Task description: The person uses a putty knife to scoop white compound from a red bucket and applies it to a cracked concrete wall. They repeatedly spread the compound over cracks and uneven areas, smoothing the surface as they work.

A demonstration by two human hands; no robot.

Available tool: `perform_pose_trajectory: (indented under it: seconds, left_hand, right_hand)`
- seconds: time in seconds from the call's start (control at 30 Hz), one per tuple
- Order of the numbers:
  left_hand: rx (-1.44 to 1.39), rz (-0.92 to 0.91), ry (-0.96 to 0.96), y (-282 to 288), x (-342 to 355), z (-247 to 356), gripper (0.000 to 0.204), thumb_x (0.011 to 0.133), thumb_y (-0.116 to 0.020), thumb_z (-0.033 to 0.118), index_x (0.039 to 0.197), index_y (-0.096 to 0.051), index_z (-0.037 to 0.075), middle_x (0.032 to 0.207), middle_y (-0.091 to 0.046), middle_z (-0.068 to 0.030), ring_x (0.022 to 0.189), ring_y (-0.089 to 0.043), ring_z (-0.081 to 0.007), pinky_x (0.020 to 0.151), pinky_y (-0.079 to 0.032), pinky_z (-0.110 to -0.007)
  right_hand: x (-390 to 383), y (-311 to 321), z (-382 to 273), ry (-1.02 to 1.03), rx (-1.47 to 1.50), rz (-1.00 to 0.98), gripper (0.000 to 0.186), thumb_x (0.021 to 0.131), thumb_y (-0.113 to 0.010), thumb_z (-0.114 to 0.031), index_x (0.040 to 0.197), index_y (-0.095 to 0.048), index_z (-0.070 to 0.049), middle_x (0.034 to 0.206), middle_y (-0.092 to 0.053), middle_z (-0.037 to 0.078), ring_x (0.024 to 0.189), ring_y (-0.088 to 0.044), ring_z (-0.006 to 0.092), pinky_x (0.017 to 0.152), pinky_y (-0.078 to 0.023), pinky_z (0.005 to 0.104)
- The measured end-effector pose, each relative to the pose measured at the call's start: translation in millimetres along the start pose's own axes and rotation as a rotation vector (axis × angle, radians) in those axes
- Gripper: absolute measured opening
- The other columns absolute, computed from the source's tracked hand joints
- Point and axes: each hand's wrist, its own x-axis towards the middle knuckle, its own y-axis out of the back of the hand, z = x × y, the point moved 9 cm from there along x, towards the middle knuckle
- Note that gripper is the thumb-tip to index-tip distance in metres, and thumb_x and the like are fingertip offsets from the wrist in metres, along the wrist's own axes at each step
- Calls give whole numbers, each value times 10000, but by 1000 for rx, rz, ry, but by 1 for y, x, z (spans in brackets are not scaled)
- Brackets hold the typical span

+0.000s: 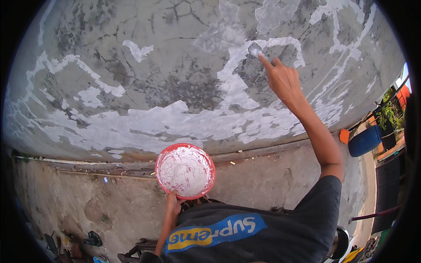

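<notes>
My right hand point(284, 81) is closed around a putty knife point(255, 49), its forefinger stretched along the blade. The blade lies against the cracked grey wall point(175, 57), beside a band of white filler point(234, 83). Lower down, my left hand point(172, 203) grips the near rim of a red bowl point(213, 173), holding it in front of my body. White paste point(184, 171) coats the inside of the bowl. Most of the left hand's fingers are hidden under the bowl.
A concrete floor point(250, 179) meets the foot of the wall, where a thin pole point(109, 175) lies. Off to the right are a blue barrel point(365, 141) and an orange object point(344, 136). Dark items point(92, 239) lie at the lower left.
</notes>
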Motion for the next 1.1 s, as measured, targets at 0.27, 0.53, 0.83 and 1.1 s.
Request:
perform_pose_trajectory:
  seconds: [0.27, 0.53, 0.83, 1.1]
  left_hand:
    - [-33, 48, -92, 4, -15, 26, 593, 740, -435, -5, 1330, -379, 14, 1161, -566, -186, 1021, -613, -346, 757, -581, -533]
    - [-76, 40, -35, 40, -7, 33, 506, 720, -457, -22, 1226, -427, -12, 1073, -571, -163, 914, -628, -311, 707, -588, -508]
    - [-40, -26, -13, 69, 16, 85, 539, 707, -451, -60, 1242, -429, -8, 1090, -574, -136, 967, -607, -324, 796, -549, -535]
    - [92, -103, -21, 87, 2, 192, 578, 713, -462, -38, 1282, -431, 59, 1078, -577, -97, 963, -613, -259, 816, -548, -505]
  right_hand:
    - [55, 18, -29, 154, 27, 236, 642, 729, -594, 55, 1325, -544, -177, 821, -592, 99, 638, -642, 238, 486, -482, 349]
    - [-32, 0, 42, -190, 162, -206, 431, 847, -584, -68, 1263, -607, -179, 844, -648, 191, 709, -622, 386, 637, -494, 446]
    - [-263, -113, -222, -511, 1306, -889, 375, 896, -596, -141, 1239, -562, 6, 815, -649, 71, 597, -568, 103, 563, -456, 253]
    - [-175, -42, -394, -222, 1239, -510, 458, 891, -564, -98, 1338, -530, -187, 819, -618, 86, 640, -610, 215, 538, -482, 318]
